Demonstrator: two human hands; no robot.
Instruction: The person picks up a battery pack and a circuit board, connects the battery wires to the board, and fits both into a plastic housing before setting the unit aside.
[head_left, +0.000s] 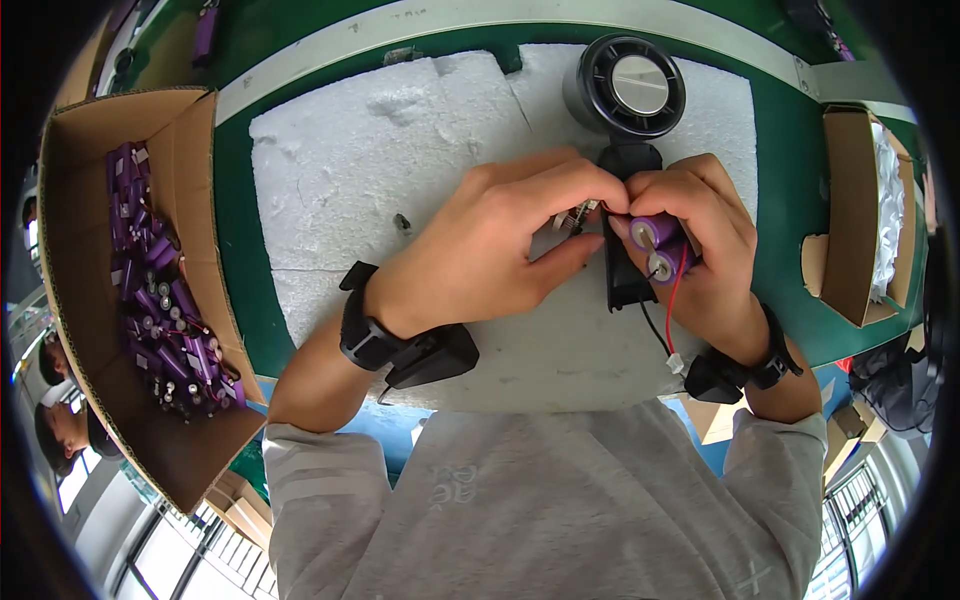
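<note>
Head view: a white foam sheet (350, 150) covers much of a green worktop (262, 330), bare foam left of the hands, its near edge at the wearer's shirt. Cardboard boxes flank it. The right hand (700, 215) grips purple cells (662, 247), ends facing up, beside a black fan (625, 90) lying lengthwise, head away. The left hand (520, 230) curls inward, its grip unclear.

a white foam sheet (350, 150) lies beneath the fingers (583, 184), on a green table (238, 200). right of them stands a cardboard box (848, 220) holding crumpled white material (886, 210); far beyond them runs a pale strip (430, 28).
</note>
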